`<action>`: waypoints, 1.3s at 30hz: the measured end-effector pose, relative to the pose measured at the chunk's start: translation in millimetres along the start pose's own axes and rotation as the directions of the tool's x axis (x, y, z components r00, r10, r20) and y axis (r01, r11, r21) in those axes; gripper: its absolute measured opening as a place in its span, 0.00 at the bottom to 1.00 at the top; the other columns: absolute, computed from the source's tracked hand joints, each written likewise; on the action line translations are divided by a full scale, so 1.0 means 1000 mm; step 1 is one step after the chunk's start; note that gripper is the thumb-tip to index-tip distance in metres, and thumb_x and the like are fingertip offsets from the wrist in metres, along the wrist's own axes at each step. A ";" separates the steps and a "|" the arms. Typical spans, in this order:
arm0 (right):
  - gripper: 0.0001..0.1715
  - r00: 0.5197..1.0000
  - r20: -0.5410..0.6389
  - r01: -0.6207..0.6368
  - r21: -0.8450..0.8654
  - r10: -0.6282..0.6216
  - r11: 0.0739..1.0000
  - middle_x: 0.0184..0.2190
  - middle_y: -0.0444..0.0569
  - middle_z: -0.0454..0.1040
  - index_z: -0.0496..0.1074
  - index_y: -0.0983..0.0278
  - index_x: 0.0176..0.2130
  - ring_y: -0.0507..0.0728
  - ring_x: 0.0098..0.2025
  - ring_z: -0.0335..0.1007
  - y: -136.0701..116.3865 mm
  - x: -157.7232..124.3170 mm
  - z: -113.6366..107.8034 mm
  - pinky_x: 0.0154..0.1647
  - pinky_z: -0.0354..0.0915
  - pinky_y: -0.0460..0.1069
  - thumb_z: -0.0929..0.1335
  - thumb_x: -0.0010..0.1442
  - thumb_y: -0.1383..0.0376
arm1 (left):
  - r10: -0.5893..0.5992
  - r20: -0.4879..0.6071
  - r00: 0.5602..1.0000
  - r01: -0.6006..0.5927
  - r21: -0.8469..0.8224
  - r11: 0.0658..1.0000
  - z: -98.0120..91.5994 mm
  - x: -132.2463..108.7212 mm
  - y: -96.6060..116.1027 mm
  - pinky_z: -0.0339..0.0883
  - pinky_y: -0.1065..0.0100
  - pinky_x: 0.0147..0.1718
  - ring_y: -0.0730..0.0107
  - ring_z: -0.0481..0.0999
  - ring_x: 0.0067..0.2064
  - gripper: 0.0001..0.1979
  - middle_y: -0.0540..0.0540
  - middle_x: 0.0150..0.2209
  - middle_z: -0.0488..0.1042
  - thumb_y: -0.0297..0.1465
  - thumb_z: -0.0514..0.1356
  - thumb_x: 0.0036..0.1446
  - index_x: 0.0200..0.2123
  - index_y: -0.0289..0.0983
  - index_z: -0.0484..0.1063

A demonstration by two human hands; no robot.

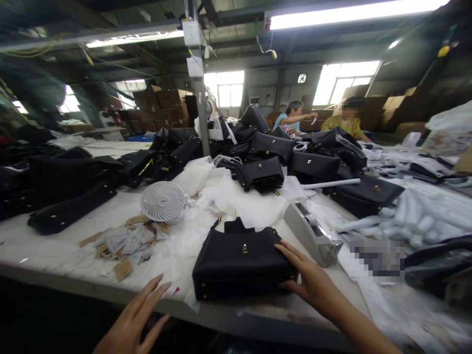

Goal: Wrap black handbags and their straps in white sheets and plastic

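A black handbag (236, 260) with a gold clasp lies on the table near the front edge, base towards me. My right hand (300, 270) holds its right end, fingers along the upper corner and thumb lower down. Its flap or strap part sticks out at the far side. My left hand (142, 312) hovers to the left of the bag, just off the table edge, with fingers apart and nothing in it. Beyond my right hand stands a grey tape dispenser (311, 233).
A white fan (163, 201) stands left, behind scraps of brown card and paper (129, 241). More black handbags (273, 145) are heaped behind white sheets (236, 196). White padded rolls (416, 216) lie right. A metal post (202, 108) rises mid-table; two people sit far back.
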State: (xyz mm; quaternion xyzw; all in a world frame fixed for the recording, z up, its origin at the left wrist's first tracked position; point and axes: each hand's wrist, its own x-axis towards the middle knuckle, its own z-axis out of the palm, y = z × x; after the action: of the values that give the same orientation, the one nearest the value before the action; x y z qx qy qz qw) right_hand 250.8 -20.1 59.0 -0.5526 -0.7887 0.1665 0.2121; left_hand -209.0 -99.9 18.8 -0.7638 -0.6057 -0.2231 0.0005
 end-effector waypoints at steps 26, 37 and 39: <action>0.42 0.966 0.181 0.234 -0.292 -0.186 0.927 0.65 0.50 0.66 0.59 0.55 0.68 0.65 0.64 0.65 -0.008 0.039 0.040 0.63 0.66 0.61 0.69 0.60 0.77 | 0.629 0.066 0.775 -0.623 -0.091 0.777 0.094 0.131 0.059 0.69 0.52 0.59 0.62 0.72 0.61 0.31 0.46 0.62 0.72 0.17 0.48 0.64 0.67 0.43 0.58; 0.34 0.934 0.349 0.175 -0.247 -0.081 0.953 0.64 0.55 0.66 0.63 0.64 0.66 0.66 0.65 0.63 -0.023 0.047 0.021 0.65 0.63 0.62 0.64 0.62 0.74 | 0.494 0.344 0.799 -0.522 -0.010 0.853 0.061 0.154 0.101 0.77 0.53 0.50 0.50 0.79 0.54 0.32 0.39 0.58 0.74 0.20 0.60 0.49 0.60 0.35 0.70; 0.39 0.927 0.353 0.214 -0.212 -0.130 0.954 0.67 0.59 0.62 0.57 0.67 0.69 0.68 0.67 0.59 -0.032 0.052 0.011 0.69 0.54 0.65 0.68 0.62 0.65 | 0.516 0.358 0.778 -0.542 -0.030 0.840 0.059 0.160 0.110 0.76 0.52 0.52 0.49 0.76 0.57 0.35 0.39 0.61 0.71 0.21 0.63 0.47 0.62 0.36 0.68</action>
State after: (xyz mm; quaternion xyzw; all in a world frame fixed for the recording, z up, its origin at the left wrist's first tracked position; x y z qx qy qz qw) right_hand 203.9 18.1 73.5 -0.4664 -0.8734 0.1394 0.0185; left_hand -60.8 35.4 50.1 -0.9296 -0.3647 -0.0507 -0.0166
